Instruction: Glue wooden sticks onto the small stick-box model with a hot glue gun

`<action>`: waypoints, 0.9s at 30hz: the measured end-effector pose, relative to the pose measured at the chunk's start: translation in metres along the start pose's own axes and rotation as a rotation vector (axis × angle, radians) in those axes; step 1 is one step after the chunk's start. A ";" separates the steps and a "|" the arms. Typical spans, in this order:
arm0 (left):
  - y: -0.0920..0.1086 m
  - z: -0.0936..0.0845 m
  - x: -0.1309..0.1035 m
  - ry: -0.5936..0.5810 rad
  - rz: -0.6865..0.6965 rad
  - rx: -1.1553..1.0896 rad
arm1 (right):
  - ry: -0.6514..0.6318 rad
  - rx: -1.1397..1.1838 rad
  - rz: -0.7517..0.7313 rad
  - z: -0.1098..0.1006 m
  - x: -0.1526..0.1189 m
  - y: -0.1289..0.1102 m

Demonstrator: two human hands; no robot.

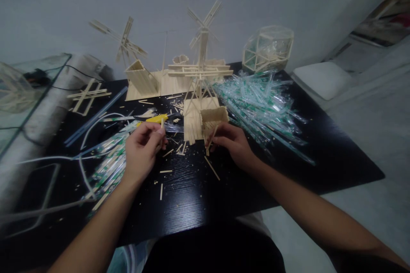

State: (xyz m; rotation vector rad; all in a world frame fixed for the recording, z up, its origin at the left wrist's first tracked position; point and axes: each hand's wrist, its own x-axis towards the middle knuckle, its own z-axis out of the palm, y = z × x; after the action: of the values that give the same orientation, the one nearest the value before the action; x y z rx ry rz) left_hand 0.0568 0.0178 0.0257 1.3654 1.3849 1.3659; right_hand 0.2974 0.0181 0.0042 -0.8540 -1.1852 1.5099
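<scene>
My left hand (pixel 144 147) is closed over the table, with a short wooden stick (pixel 162 123) pinched upright between thumb and fingers. To its right, my right hand (pixel 231 141) pinches a thin wooden stick (pixel 212 135), held at a slant. That hand is right at the front of a small open box built of sticks (pixel 214 115), and I cannot tell whether it touches it. The box stands on the right part of a stick-built base (pixel 192 126), below a windmill model (pixel 200 76). Just beyond my left hand lies a yellow tool (pixel 156 119), partly hidden.
Wrapped sticks in clear and green plastic form a large pile (pixel 259 102) on the right and a smaller pile (pixel 110 164) on the left. A second windmill model (pixel 141 79) stands behind. Stick offcuts (pixel 165 171) litter the black table (pixel 188 209). A white cable (pixel 83 170) loops at left.
</scene>
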 end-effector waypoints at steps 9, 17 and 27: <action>-0.004 -0.001 0.003 0.006 0.018 -0.034 | -0.105 0.166 0.125 -0.001 0.004 0.006; -0.005 -0.003 0.003 0.024 0.013 -0.019 | -0.065 0.148 0.120 -0.002 0.004 0.009; -0.005 -0.004 0.003 0.048 0.024 -0.053 | -0.011 0.116 0.121 -0.003 0.004 0.009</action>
State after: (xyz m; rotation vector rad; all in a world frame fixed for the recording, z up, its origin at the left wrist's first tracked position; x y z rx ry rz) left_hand 0.0517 0.0209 0.0214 1.3264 1.3575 1.4497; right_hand 0.2961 0.0227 -0.0052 -0.8523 -1.0587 1.6661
